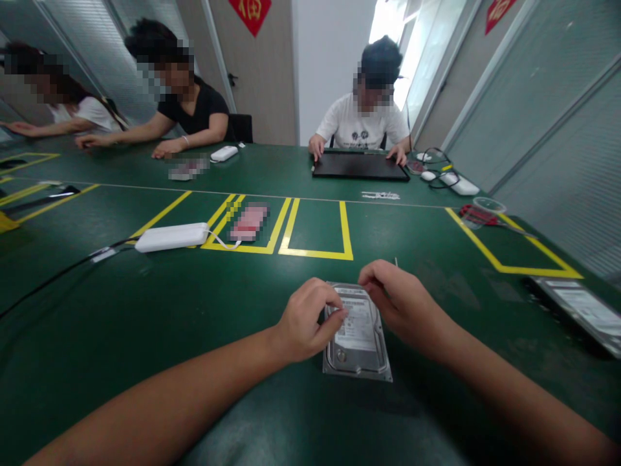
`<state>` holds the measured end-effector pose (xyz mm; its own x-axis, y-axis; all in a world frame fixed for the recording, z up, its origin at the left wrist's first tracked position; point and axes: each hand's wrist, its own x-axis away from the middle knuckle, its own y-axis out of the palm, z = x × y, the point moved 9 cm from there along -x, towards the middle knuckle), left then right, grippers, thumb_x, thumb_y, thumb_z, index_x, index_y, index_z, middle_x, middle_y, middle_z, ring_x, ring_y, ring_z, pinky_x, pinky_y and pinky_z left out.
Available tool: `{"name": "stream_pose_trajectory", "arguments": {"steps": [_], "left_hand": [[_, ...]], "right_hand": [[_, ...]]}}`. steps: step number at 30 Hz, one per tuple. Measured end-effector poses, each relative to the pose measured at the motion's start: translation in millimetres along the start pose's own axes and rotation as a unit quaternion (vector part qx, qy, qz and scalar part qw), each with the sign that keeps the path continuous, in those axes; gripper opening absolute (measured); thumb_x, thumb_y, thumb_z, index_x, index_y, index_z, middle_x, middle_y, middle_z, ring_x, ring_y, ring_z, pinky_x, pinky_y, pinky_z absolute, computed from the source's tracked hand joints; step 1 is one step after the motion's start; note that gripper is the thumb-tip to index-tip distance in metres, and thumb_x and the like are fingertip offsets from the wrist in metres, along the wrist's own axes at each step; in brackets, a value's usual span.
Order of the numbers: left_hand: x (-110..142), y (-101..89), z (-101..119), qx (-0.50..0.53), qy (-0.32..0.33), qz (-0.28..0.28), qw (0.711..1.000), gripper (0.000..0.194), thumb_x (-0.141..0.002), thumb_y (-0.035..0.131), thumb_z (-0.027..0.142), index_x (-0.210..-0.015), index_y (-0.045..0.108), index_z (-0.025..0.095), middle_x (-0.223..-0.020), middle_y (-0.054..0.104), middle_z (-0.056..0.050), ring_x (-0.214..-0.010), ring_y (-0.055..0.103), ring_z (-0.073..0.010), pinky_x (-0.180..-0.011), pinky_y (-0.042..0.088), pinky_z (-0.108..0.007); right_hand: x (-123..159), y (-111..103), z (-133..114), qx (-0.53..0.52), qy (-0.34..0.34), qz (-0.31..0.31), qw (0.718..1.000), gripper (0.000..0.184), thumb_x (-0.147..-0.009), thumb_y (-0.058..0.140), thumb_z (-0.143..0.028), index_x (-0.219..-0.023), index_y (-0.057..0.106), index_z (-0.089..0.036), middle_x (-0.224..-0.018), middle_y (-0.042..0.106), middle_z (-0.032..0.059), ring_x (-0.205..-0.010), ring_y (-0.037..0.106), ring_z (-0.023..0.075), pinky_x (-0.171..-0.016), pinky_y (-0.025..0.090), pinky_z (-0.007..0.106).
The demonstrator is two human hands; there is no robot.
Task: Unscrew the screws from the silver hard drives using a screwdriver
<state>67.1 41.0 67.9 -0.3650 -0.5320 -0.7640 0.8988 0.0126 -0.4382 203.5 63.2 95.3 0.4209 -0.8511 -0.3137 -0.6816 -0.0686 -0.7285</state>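
Note:
A silver hard drive (359, 353) with a white printed label lies on the green table in front of me. Over its left side is my left hand (310, 320), thumb and forefinger brought together above the label; whatever they pinch, if anything, is too small to make out. My right hand (395, 298) is at the drive's far right corner with its fingers curled and pressed together. Just behind that hand a thin light tip (396, 262) sticks up. I cannot tell whether it belongs to something in the hand. My hands partly cover the drive's upper edge.
Another hard drive (589, 307) lies at the right. A white power strip (172, 237) with cables and a pink phone (250, 222) lie left of yellow tape (315, 254). A clear cup (488, 207) stands at right. Across the table, a person holds a black panel (361, 166); others sit left.

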Motion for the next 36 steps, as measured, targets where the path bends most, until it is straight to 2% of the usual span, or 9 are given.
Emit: {"name": "stream_pose_trajectory", "arguments": {"steps": [2,5,10,16,21,25,30,34,36], "left_hand": [[1,-2.6,-2,-0.006,-0.007,0.016,1.000,0.009,-0.091,0.060,0.020,-0.095,0.053,0.018,-0.084,0.060,-0.002,-0.079,0.056,-0.0154,-0.071,0.048,-0.029],[0,-3.8,-1,-0.012,-0.002,0.025,1.000,0.014,-0.092,0.062,0.024,-0.099,0.052,0.018,-0.085,0.059,-0.002,-0.079,0.057,-0.0150,-0.071,0.049,-0.028],[0,-0.8,2,-0.022,0.012,0.015,1.000,0.016,-0.092,0.063,0.028,-0.100,0.053,0.018,-0.087,0.061,-0.003,-0.080,0.058,-0.0157,-0.072,0.050,-0.029],[-2,4.4,7,-0.035,0.041,-0.006,0.999,0.006,-0.094,0.059,0.019,-0.099,0.057,0.017,-0.088,0.064,-0.004,-0.080,0.060,-0.0153,-0.074,0.053,-0.029],[-2,4.6,9,-0.038,0.050,-0.008,0.998,0.007,-0.093,0.061,0.019,-0.098,0.060,0.015,-0.088,0.068,-0.006,-0.080,0.064,-0.0156,-0.073,0.054,-0.029],[0,6.5,14,-0.078,0.071,-0.016,0.994,0.012,-0.091,0.064,0.015,-0.103,0.063,0.016,-0.093,0.074,-0.004,-0.083,0.070,-0.0148,-0.075,0.054,-0.028],[2,10.9,17,-0.141,0.095,-0.030,0.985,0.017,-0.088,0.066,0.015,-0.106,0.065,0.017,-0.096,0.076,-0.002,-0.081,0.072,-0.0147,-0.071,0.054,-0.029],[-2,10.4,11,-0.140,0.067,-0.030,0.987,0.014,-0.088,0.064,0.014,-0.101,0.064,0.016,-0.090,0.075,-0.001,-0.075,0.071,-0.0148,-0.068,0.053,-0.029],[-4,9.5,8,-0.132,0.054,-0.025,0.990,0.012,-0.087,0.063,0.013,-0.098,0.064,0.016,-0.085,0.074,-0.002,-0.071,0.070,-0.0146,-0.066,0.052,-0.028]], "right_hand": [[2,7,4,-0.088,0.047,-0.007,0.995,0.008,-0.093,0.045,-0.025,-0.086,0.049,-0.025,-0.080,0.054,0.0009,-0.072,0.049,0.0156,-0.064,0.039,0.031],[9,21,11,-0.227,0.110,-0.019,0.967,0.008,-0.092,0.051,-0.031,-0.086,0.049,-0.025,-0.076,0.050,-0.0010,-0.067,0.047,0.0138,-0.059,0.039,0.029],[16,38,15,-0.333,0.139,-0.018,0.933,0.016,-0.091,0.056,-0.038,-0.085,0.049,-0.024,-0.080,0.051,-0.0006,-0.069,0.048,0.0136,-0.060,0.041,0.029],[23,45,14,-0.369,0.142,0.001,0.919,0.017,-0.090,0.060,-0.037,-0.086,0.052,-0.022,-0.079,0.051,-0.0014,-0.068,0.045,0.0113,-0.059,0.039,0.026],[27,44,19,-0.363,0.159,0.030,0.918,0.016,-0.090,0.061,-0.034,-0.086,0.055,-0.020,-0.081,0.053,-0.0010,-0.072,0.048,0.0106,-0.063,0.040,0.025],[33,49,29,-0.399,0.180,0.050,0.898,0.017,-0.088,0.065,-0.033,-0.086,0.055,-0.019,-0.082,0.055,-0.0009,-0.076,0.052,0.0110,-0.068,0.043,0.025],[43,50,39,-0.411,0.223,0.076,0.880,0.021,-0.086,0.067,-0.034,-0.084,0.053,-0.019,-0.077,0.056,-0.0029,-0.065,0.050,0.0082,-0.059,0.042,0.022],[47,46,37,-0.422,0.226,0.086,0.874,0.025,-0.082,0.073,-0.034,-0.084,0.052,-0.019,-0.090,0.063,0.0001,-0.074,0.059,0.0101,-0.068,0.050,0.025],[49,46,35,-0.409,0.221,0.073,0.882,0.025,-0.083,0.073,-0.035,-0.084,0.053,-0.019,-0.099,0.065,0.0030,-0.084,0.063,0.0134,-0.075,0.052,0.029]]}}
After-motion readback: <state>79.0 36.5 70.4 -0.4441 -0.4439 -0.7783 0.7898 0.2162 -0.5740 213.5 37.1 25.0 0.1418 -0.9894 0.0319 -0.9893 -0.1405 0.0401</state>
